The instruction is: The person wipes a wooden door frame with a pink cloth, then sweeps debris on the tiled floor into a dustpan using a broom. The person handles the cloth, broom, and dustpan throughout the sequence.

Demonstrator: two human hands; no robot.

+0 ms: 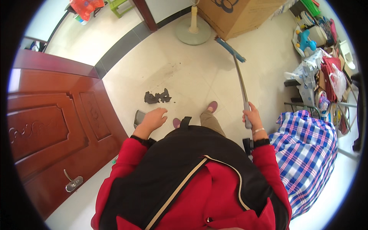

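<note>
My right hand [253, 116] grips the grey handle of a broom [240, 77], whose blue bristle head rests on the tiled floor by a cardboard box. My left hand [153, 118] is held over the floor with its fingers slightly curled and apart, and nothing shows in it. Partly hidden behind my left wrist is a grey dustpan [139, 118]. Beyond my left hand a patch of dark debris [157, 96] lies on the floor, with fine dark specks trailing away from it.
A red-brown wooden door [63, 115] stands at the left. Ahead are a round stand base [194, 31] and the large cardboard box [238, 17]. Piled household items [330, 72] and a blue plaid cloth [307, 155] line the right side. A dark threshold [123, 43] crosses the doorway.
</note>
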